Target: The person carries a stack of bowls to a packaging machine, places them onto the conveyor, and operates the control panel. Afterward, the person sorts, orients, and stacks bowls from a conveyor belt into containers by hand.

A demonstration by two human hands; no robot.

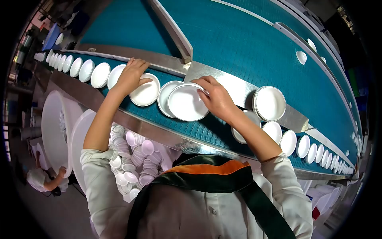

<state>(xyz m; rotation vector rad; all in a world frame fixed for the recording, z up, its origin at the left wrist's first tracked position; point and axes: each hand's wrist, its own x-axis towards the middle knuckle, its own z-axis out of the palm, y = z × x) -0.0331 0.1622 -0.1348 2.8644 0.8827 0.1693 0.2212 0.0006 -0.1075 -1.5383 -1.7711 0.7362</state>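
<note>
White round bowls stand in a long row on the narrow teal belt (pixel 215 137). My left hand (pixel 133 77) reaches over the row, its thumb at the rim of one bowl (pixel 145 91) and its fingers over the bowl to the left (pixel 115 75). In my right hand (pixel 213 93) is the rim of a white bowl (pixel 187 102), gripped between thumb and fingers. That bowl overlaps another bowl (pixel 166 101) on its left. A short stack of bowls (pixel 270 103) sits on the metal plate right of my right hand.
A wide teal belt (pixel 234 47) with metal dividers (pixel 173 30) lies beyond the row. Piles of white bowls (pixel 137 159) are below the near edge. Large white tubs (pixel 55 123) stand at the left, where another person (pixel 43 177) is bent over.
</note>
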